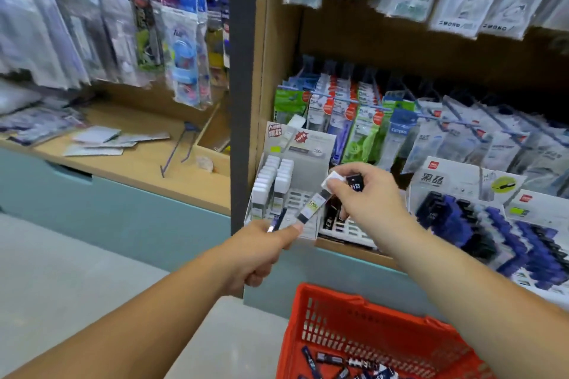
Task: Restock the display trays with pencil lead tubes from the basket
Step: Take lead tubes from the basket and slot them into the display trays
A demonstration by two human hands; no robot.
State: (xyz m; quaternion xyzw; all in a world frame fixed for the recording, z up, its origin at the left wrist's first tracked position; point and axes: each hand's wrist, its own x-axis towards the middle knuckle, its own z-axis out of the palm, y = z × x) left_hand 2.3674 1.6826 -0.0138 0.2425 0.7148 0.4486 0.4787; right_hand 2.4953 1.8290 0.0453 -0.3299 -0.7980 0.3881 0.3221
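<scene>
While both hands meet in front of the shelf at the centre of the head view, the step in hand looks like sorting and placing tubes taken from the basket. The left hand, low and left of centre, is clenched round a dark tube, and its thumb touches the lower end of a white-capped tube that slants up to the right. The right hand pinches that tube's white cap and also grasps a black HB tube. Just behind them stands the white display tray, with rows of white-capped tubes on its left side and bare slots on its right. A slotted tray lies beside it, partly hidden by the right hand. The red basket sits at the bottom of the frame with loose tubes still on its floor, so much of the restocking seems left to do. Next, the white-capped tube likely needs one hand to let go, then to be turned upright and lowered into a bare slot that matches its kind.
</scene>
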